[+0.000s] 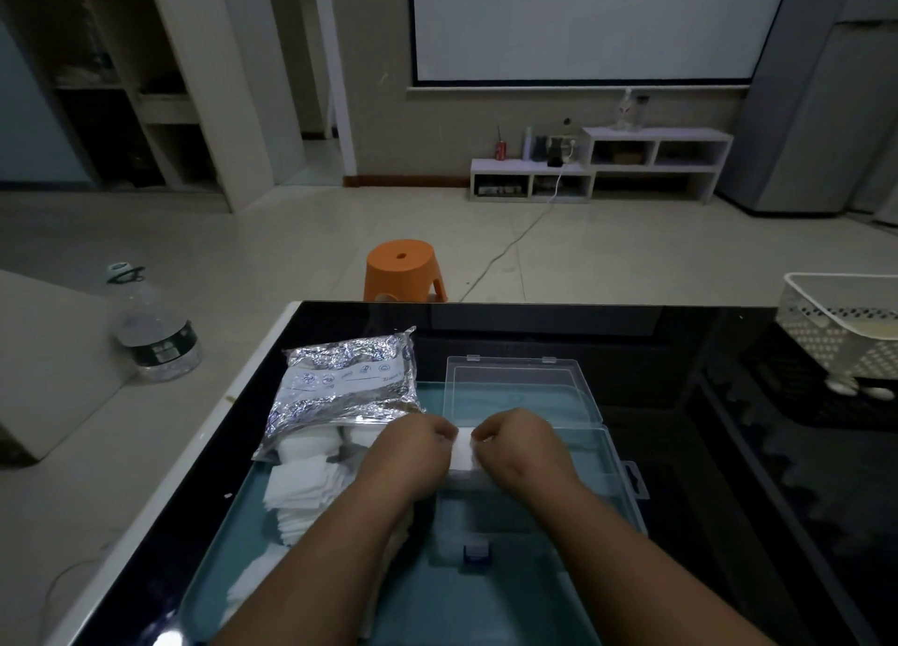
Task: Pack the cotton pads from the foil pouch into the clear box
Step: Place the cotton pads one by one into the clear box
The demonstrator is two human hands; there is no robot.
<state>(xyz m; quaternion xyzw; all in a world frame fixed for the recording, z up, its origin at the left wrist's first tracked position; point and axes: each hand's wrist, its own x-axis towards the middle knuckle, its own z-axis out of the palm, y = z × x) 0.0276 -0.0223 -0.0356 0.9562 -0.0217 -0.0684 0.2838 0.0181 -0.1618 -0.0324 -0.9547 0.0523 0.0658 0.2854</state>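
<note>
Two bare hands meet over an open clear box (618, 473) that sits on a teal tray (228, 553) on a black glass tabletop (680, 349). The left hand (413, 446) and right hand (522, 444) both have curled fingers. Each grip pinches an opposite edge of one white cotton pad (464, 451), held between them over the box's far end. The box lid (515, 388) lies folded back beyond the hands. Just left of the left hand lies a silver foil pouch (350, 383), and loose cotton pads (301, 490) are heaped at its near end on the tray.
</note>
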